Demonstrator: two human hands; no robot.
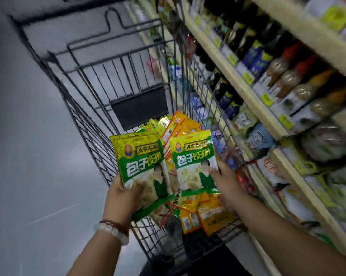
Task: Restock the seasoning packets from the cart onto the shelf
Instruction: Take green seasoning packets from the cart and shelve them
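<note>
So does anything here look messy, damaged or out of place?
Nothing looks damaged or spilled. The packets in the cart lie in a loose, jumbled pile, not stacked. Each hand, left and right, holds intact green packets.

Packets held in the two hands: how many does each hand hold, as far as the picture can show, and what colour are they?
Left hand, green packets: at least 2, stacked; exact count hidden.
Right hand, green packet: 1 visible.
Total in the hands: at least 3, all green.
Orange packets in the cart: overlapping, not countable.
</note>
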